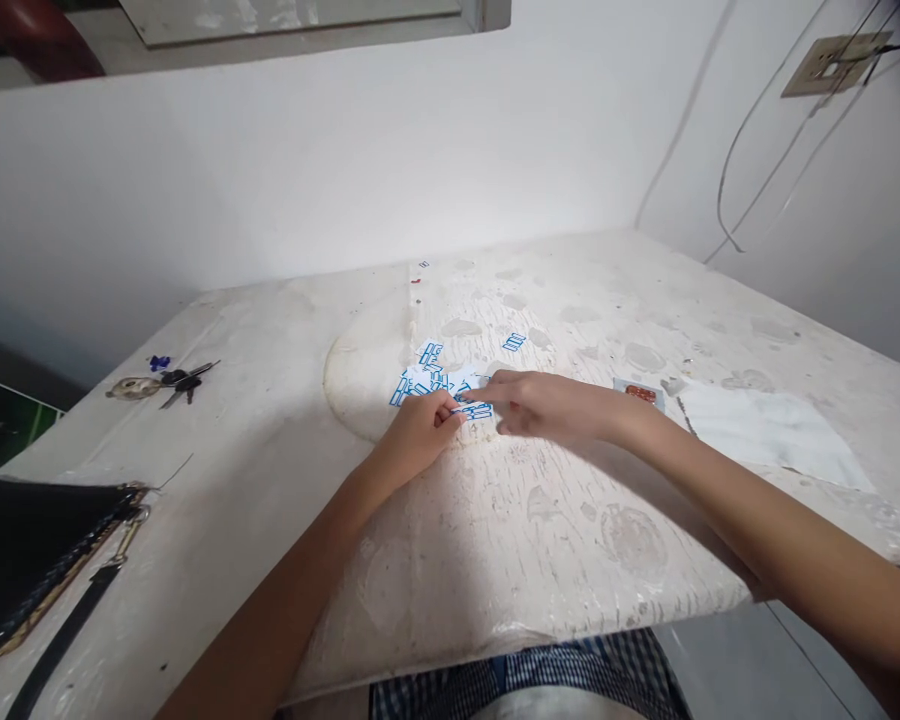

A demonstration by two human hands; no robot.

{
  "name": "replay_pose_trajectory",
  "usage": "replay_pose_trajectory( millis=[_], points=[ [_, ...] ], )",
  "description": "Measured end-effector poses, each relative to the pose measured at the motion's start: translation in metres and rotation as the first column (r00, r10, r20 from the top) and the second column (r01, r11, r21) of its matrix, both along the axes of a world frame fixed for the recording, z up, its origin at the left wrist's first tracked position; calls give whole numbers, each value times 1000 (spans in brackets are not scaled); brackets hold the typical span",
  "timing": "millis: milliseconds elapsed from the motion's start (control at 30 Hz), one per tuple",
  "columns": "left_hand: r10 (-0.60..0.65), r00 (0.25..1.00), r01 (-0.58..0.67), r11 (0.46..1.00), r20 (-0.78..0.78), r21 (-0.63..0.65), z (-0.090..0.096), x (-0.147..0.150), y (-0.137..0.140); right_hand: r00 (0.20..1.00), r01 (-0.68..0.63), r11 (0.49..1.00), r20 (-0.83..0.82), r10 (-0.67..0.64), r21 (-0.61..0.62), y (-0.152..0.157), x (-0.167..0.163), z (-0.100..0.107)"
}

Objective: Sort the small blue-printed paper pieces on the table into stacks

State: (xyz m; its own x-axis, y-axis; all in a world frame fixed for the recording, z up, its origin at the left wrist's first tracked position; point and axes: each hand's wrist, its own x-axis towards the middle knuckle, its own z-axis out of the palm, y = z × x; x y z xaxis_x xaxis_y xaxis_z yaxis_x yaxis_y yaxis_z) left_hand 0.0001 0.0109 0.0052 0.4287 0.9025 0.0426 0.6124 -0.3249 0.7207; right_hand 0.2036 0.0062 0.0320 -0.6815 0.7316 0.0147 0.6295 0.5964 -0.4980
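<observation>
A loose pile of small white paper pieces with blue printed outlines (pixel 420 382) lies in the middle of the table. At the near edge of the pile, my left hand (pixel 418 428) is closed, thumb and forefinger pinching what looks like one of these paper pieces. My right hand (pixel 540 402) reaches in from the right side. Its forefinger is stretched out and touches the pieces beside my left fingertips; the other fingers are loosely bent and hold nothing visible. One separate printed piece (pixel 514 342) lies beyond my right hand.
Keys (pixel 183 382) with a tag lie at the left, near a black bag (pixel 45 550) with a strap. On the right are a small packet with red contents (pixel 640 393) and a white cloth or paper (pixel 769 430). A wall socket (pixel 832 65) has hanging cables.
</observation>
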Motion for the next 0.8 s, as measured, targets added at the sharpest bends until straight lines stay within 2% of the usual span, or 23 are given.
replay_pose_trajectory(
  millis=[100,233,433,533,633,700,767,800],
  points=[
    [6,1000,-6,1000,-9,15,-1,0,1,995,-31,999,94,30,14,-7,0,2],
    [15,999,-14,999,-32,47,0,0,1,992,-6,995,127,-7,100,-10,-2,-6],
    [13,999,-11,999,-38,47,3,2,-1,968,62,987,232,-96,150,-16,-15,-14],
    [18,999,-17,999,-30,31,4,1,0,970,61,985,222,-96,158,-15,-14,-10],
    [18,1000,-17,999,-18,33,3,1,0,991,44,992,118,-58,115,1,1,-5],
    [29,999,-28,999,-15,35,2,0,1,983,169,960,29,-180,224,22,15,-9],
    [35,999,-35,999,-15,41,1,0,1,931,347,870,-16,-365,351,44,25,-20],
    [34,999,-34,998,-17,45,0,0,2,910,393,833,-33,-414,389,55,29,-27]
  ],
)
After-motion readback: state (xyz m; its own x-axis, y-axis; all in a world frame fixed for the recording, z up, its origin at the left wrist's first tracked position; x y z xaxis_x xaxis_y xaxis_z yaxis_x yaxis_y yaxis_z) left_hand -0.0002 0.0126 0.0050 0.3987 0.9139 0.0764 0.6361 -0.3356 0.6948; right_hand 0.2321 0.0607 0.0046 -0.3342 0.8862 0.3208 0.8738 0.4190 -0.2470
